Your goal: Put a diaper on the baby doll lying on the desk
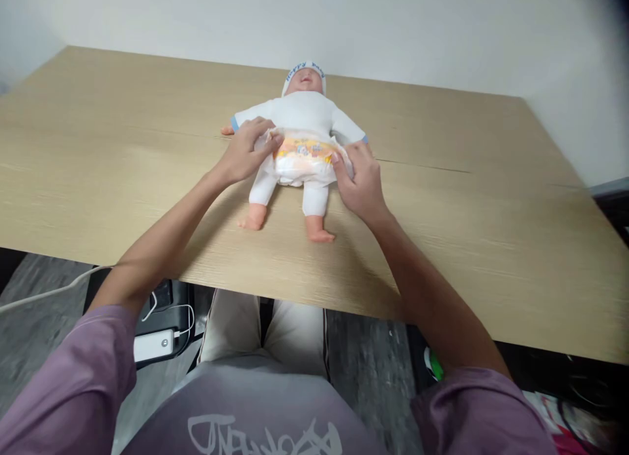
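Observation:
A baby doll (307,111) in a white suit with blue cuffs and a lettered cap lies on its back on the table (122,147), feet toward me. Around its hips sits a white diaper (302,170) with a printed yellow-orange front band. My left hand (250,147) grips the diaper's edge at the waist on the left, thumb bent over it. At the opposite side, my right hand (361,179) pinches the diaper's other edge, thumb on the front near the band. Parts of both edges are hidden under my fingers.
Behind the table rises a pale wall (319,22). Below its near edge, a white power bank (154,345) with a cable rests on a black surface at the left. A white cord (54,294) runs in from the left. Mixed items (565,415) lie at the lower right.

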`<state>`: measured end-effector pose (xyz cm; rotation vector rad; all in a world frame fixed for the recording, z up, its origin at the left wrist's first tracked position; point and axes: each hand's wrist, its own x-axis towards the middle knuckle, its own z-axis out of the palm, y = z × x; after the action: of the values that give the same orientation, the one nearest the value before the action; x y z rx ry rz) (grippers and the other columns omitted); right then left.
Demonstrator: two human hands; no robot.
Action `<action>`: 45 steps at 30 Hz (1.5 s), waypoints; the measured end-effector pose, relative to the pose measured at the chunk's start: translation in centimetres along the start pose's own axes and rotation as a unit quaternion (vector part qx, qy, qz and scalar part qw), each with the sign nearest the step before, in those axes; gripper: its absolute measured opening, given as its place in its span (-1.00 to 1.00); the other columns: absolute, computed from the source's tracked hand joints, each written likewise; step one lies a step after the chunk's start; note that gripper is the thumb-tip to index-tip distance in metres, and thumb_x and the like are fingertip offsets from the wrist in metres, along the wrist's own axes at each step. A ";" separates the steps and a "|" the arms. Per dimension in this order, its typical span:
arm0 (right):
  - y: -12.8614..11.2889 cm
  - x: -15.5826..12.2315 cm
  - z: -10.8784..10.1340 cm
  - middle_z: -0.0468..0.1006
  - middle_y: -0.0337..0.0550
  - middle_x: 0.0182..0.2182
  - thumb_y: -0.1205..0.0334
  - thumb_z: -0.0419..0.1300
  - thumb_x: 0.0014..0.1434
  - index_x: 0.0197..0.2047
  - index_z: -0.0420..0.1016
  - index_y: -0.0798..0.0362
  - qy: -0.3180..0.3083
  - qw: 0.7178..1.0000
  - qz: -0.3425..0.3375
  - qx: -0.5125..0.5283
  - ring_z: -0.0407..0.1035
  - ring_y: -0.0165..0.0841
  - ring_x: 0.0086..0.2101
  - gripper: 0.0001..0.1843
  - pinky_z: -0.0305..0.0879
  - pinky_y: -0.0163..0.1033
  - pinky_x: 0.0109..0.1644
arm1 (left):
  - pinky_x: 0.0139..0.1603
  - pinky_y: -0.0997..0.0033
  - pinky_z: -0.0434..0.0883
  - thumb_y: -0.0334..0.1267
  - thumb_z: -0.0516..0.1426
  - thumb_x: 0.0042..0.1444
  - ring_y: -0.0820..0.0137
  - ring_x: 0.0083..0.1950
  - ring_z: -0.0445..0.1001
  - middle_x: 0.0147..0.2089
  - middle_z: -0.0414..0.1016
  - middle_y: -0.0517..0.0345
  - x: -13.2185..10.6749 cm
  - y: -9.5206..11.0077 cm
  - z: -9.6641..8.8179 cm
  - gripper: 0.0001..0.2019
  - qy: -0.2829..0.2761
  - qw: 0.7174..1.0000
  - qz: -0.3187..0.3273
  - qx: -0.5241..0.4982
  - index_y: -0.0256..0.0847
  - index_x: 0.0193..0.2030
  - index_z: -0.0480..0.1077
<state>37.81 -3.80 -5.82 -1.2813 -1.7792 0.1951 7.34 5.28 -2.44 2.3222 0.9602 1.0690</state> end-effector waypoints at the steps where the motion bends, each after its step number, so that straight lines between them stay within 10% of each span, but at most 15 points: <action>1: 0.8 1.3 0.5 0.66 0.03 0.04 -0.41 0.02 0.63 -0.02 0.60 -0.07 0.012 1.000 0.009 0.004 0.56 0.00 0.12 -0.38 0.47 0.27 0.43 | 0.39 -0.10 0.46 0.43 0.11 0.51 0.00 0.24 0.57 0.04 0.67 -0.04 1.3 -0.8 0.4 -0.42 0.012 1.000 -0.002 -0.003 -0.09 -0.06 0.50; 8: 6.6 8.7 5.5 0.73 -0.06 -0.04 -0.47 0.20 0.48 -0.02 0.60 -0.06 -0.012 0.965 0.214 0.152 0.63 -0.03 0.07 -0.39 0.59 0.19 0.34 | 0.36 -0.25 0.50 0.67 0.11 0.31 -0.08 0.20 0.61 -0.06 0.65 -0.04 7.7 -7.2 4.3 -0.25 0.018 0.987 -0.076 -0.139 -0.08 -0.12 0.47; 14: 7.5 8.5 6.8 0.74 -0.08 -0.08 -0.19 0.34 0.47 0.06 0.58 0.04 -0.033 0.902 0.314 0.294 0.67 -0.17 -0.05 -0.56 0.67 0.06 0.25 | 0.19 -0.31 0.61 0.79 0.07 0.20 -0.12 0.10 0.70 -0.18 0.62 -0.09 7.2 -9.2 6.0 -0.10 -0.017 0.969 -0.116 -0.217 -0.14 -0.12 0.50; 24: 4.7 2.5 3.0 0.78 -0.06 -0.21 -0.59 0.52 0.11 -0.15 0.67 -0.07 -0.091 0.909 0.282 0.294 0.72 0.00 -0.11 -0.28 0.80 0.20 0.06 | 0.02 -0.27 0.63 0.59 0.02 0.43 0.05 -0.20 0.63 -0.34 0.50 -0.01 1.2 -5.6 3.4 -0.27 -0.088 0.964 -0.180 -0.177 -0.10 -0.27 0.39; 31: 5.6 -0.8 2.0 0.72 -0.10 -0.21 -0.52 0.37 0.28 -0.11 0.57 -0.08 0.047 0.961 0.224 0.156 0.65 -0.13 -0.19 -0.37 0.71 0.09 0.02 | 0.34 -0.17 0.53 0.16 0.16 0.53 0.00 0.23 0.61 0.21 0.66 -0.14 2.6 -2.4 1.7 -0.64 0.069 0.993 -0.090 -0.006 -0.06 0.16 0.47; 37: 6.0 -4.0 1.3 0.70 -0.02 -0.19 -0.12 0.28 0.42 -0.09 0.56 -0.06 0.072 0.989 0.115 -0.064 0.58 -0.08 -0.17 -0.71 0.58 0.22 0.21 | 0.51 -0.22 0.38 0.14 0.15 0.56 -0.09 0.36 0.51 0.26 0.65 -0.12 3.1 4.7 4.4 -0.64 -0.010 0.996 0.073 0.041 -0.06 0.14 0.57; 45: 6.8 -4.2 1.5 0.61 -0.05 -0.24 -0.21 0.38 0.35 -0.17 0.44 -0.09 0.027 0.972 0.186 -0.141 0.52 -0.03 -0.15 -0.61 0.55 0.22 0.18 | 0.53 -0.49 0.25 0.27 0.33 0.39 -0.36 0.48 0.35 0.28 0.58 -0.22 3.2 4.8 7.9 -0.51 -0.071 0.990 0.054 0.111 -0.10 0.13 0.64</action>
<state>41.49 -3.64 -13.09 -1.8061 -1.5450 0.1158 16.95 3.76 -2.89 2.6180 0.9487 0.8602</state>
